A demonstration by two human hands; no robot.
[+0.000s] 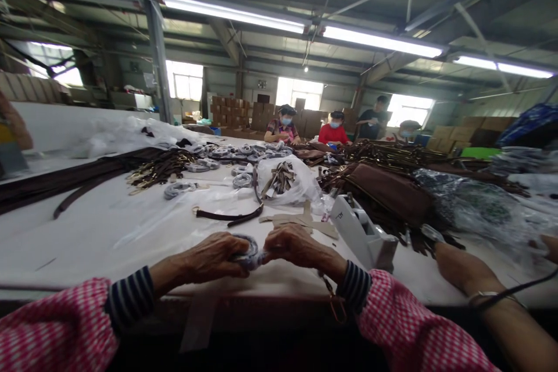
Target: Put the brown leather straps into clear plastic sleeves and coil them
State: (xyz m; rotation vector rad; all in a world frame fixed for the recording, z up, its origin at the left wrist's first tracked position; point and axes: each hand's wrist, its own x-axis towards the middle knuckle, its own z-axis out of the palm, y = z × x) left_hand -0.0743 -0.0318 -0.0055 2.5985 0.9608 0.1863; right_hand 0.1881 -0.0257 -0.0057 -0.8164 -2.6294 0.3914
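Above the front edge of the white table, my left hand [213,256] grips a coiled strap [249,249] wrapped in thin clear plastic. My right hand [300,247] pinches the right side of the same bundle, its fingertips closed on the wrapping. Below my right wrist hangs a gold-coloured clip [336,307]; what it joins is hidden. Just beyond my hands lies a loose dark brown strap [218,217] with a metal ring. Beige strips [300,222] lie near my right hand, and a white tape dispenser [364,235] stands to its right.
Further back are several wrapped coils [244,153], a plastic bag of strips [283,180] and straps with clips [168,165]. Brown bags [387,189] are piled at right. A co-worker's hand [462,267] reaches in there. Masked people [335,131] work across the table.
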